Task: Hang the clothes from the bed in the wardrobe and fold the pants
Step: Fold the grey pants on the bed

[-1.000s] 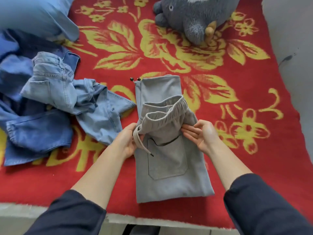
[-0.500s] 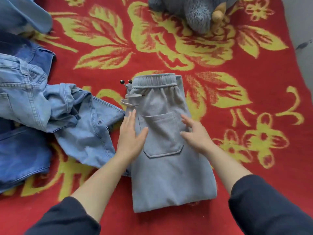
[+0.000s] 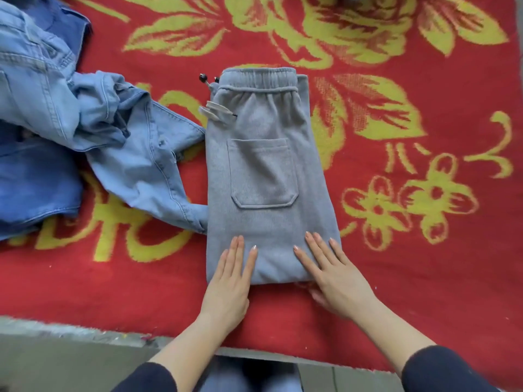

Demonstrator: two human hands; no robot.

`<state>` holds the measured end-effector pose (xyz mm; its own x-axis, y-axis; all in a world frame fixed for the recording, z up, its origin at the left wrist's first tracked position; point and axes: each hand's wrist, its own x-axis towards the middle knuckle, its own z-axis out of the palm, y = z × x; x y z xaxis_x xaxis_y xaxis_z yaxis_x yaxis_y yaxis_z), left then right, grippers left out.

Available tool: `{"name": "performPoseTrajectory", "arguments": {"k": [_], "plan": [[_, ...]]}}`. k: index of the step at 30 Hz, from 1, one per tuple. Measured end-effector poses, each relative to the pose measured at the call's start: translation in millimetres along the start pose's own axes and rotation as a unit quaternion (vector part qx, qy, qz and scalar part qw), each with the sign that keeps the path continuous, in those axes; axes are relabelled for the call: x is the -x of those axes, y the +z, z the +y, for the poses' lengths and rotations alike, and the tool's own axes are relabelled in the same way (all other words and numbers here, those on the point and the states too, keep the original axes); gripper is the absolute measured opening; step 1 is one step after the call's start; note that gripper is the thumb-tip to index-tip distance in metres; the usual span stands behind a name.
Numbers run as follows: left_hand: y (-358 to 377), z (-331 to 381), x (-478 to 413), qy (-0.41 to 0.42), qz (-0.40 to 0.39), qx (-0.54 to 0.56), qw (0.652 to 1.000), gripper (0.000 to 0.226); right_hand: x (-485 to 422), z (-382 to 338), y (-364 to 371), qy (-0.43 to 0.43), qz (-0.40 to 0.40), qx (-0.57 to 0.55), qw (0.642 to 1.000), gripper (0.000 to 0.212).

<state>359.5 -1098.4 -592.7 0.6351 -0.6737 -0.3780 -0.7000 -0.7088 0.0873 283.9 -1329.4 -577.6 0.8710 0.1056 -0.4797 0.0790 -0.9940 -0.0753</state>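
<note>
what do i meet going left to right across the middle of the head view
pile of blue jeans → folded grey pants → yellow flower printed on the red blanket

A pair of grey sweatpants lies folded into a neat rectangle on the red blanket with yellow flowers that covers the bed. Its elastic waistband faces away from the person, a patch pocket shows on top, and a drawstring loops out at its left edge. The left hand and right hand lie flat, fingers straight, pressing the near end of the fold. A heap of blue jeans lies to the left, one leg touching the sweatpants.
</note>
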Motion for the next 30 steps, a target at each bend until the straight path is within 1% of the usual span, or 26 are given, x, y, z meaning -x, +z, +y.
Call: {"name": "performPoseTrajectory", "arguments": {"k": [1,2,3,4,5,6,8,9,10,11,13,15,17,19,21,23,25,27,28,29,30], "plan": [[-1,1,-1,-0.01,0.01,-0.022,1.0,0.07,-2,-1,-1,0.009,-0.006,0.004,1.0,0.094],[-3,2,-4,-0.022,0.004,-0.044,0.999,0.063,-3,-4,-2,0.018,-0.002,0.007,1.0,0.09],[-3,3,-7,-0.036,-0.013,-0.065,0.997,0.059,-5,-6,-2,0.021,0.017,0.011,1.0,0.079],[-2,4,-10,-0.046,-0.027,-0.085,0.995,0.058,-7,-8,-3,0.019,0.044,0.019,0.999,0.061],[0,5,-12,-0.048,-0.038,-0.1,0.993,0.057,-8,-9,-5,0.022,0.059,0.026,0.998,0.05],[2,5,-13,-0.047,-0.046,-0.105,0.992,0.058,-8,-9,-7,0.028,0.065,0.022,0.997,0.049],[-2,8,-18,-0.05,-0.078,-0.11,0.99,0.057,-11,-7,-12,0.029,0.041,-0.032,0.998,0.05],[-8,10,-20,-0.052,-0.094,-0.116,0.987,0.054,-13,-4,-15,0.033,0.007,-0.076,0.997,0.052],[-16,14,-21,-0.058,-0.111,-0.122,0.985,0.051,-14,-1,-19,0.037,-0.024,-0.122,0.991,0.052],[-24,18,-23,-0.064,-0.125,-0.124,0.982,0.05,-16,4,-24,0.043,-0.036,-0.159,0.986,0.048],[-43,23,-27,-0.067,-0.137,-0.114,0.982,0.049,-17,11,-41,0.057,-0.032,-0.203,0.977,0.03],[-63,20,-27,-0.048,-0.14,-0.065,0.987,0.04,-14,18,-58,0.063,-0.047,-0.209,0.975,0.011],[-79,14,-22,-0.019,-0.171,0.031,0.985,0.024,-7,26,-69,0.062,-0.102,-0.215,0.969,0.018],[-88,12,-12,0.004,-0.238,0.117,0.964,0.012,5,31,-77,0.076,-0.193,-0.246,0.947,0.02],[-84,17,5,0.014,-0.308,0.182,0.934,0.009,18,29,-79,0.083,-0.294,-0.274,0.912,0.02],[-76,27,23,0.006,-0.391,0.249,0.886,0.008,30,21,-73,0.084,-0.386,-0.267,0.879,0.02],[-71,35,38,-0.014,-0.474,0.3,0.828,0.013,39,13,-65,0.089,-0.46,-0.248,0.848,0.029],[-70,39,43,-0.035,-0.52,0.337,0.784,0.015,44,12,-60,0.117,-0.502,-0.265,0.815,0.045],[-73,38,41,-0.045,-0.522,0.362,0.771,0.015,43,15,-62,0.131,-0.505,-0.278,0.807,0.047],[-77,35,36,-0.055,-0.513,0.384,0.766,0.014,40,20,-66,0.14,-0.492,-0.29,0.809,0.043],[-82,30,29,-0.057,-0.494,0.397,0.771,0.012,35,27,-71,0.148,-0.47,-0.301,0.816,0.035]]}}
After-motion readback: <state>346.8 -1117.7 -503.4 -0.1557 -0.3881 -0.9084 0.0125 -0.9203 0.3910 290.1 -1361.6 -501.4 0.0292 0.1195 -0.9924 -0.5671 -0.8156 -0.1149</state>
